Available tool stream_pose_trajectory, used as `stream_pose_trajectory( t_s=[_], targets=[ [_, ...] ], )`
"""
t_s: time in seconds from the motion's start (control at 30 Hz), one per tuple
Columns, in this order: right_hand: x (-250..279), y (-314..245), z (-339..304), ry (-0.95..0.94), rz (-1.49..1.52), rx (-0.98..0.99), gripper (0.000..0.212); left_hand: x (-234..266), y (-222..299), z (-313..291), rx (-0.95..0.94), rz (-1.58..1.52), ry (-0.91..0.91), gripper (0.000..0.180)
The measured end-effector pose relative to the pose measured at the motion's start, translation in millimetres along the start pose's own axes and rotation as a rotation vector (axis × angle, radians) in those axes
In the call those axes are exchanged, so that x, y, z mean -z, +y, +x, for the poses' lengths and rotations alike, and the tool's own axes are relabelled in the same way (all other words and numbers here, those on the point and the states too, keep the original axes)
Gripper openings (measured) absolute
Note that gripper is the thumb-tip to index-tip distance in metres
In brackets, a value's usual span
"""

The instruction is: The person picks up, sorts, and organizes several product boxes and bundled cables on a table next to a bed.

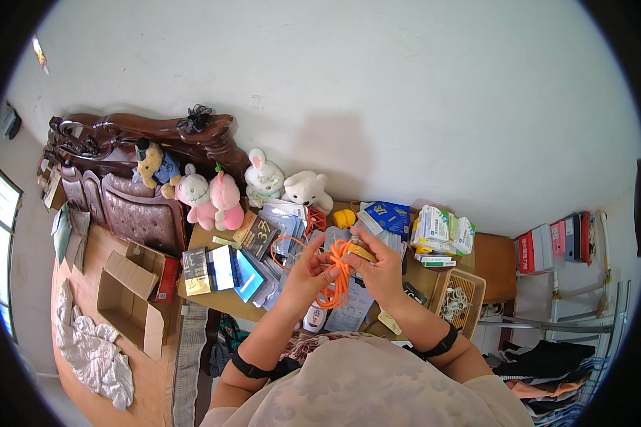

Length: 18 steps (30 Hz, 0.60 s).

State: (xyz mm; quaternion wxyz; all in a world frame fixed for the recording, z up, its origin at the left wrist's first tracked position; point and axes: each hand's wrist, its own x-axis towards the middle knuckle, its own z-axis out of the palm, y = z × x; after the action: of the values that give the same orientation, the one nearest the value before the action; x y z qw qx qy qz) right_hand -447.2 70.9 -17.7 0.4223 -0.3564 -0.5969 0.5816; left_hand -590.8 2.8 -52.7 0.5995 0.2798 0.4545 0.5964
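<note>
Above the cluttered table, a looped bundle of bright orange cord (332,295) hangs between my two hands. My left hand (306,276) grips its left side with bent fingers and thumb. From the right, my right hand (383,272) pinches the upper part of the loops, where a short yellow strip (362,252) lies against the fingers. A thin orange strand (277,245) curves out to the left of my left hand. The cord's ends are hidden, and whether the strip is fastened round it I cannot tell. Below the hands lie papers and a white bottle-like object (314,317).
On the table stand boxes (198,270), a yellow object (344,218), white-and-green packs (441,231) and a basket (479,299) holding white cables. Several plush toys (223,199) line the back left. An open cardboard box (124,313) sits further left.
</note>
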Motion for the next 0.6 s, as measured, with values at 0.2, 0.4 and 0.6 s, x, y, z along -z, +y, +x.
stream_pose_trajectory(
  t_s=[0.2, 0.4, 0.6],
  targets=[
    [15, 3, -5, -0.139, -0.295, 0.223, 0.024, 0, 0, 2, -0.110, 0.267, 0.104, 0.026],
    [14, 12, -8, -0.242, -0.586, 0.554, 0.024, 6, -11, 12, -0.335, 0.326, 0.302, 0.017],
    [3, 14, -12, -0.192, -0.564, 0.293, 0.023, -3, 2, 3, -0.300, 0.451, 0.225, 0.017]
  ],
)
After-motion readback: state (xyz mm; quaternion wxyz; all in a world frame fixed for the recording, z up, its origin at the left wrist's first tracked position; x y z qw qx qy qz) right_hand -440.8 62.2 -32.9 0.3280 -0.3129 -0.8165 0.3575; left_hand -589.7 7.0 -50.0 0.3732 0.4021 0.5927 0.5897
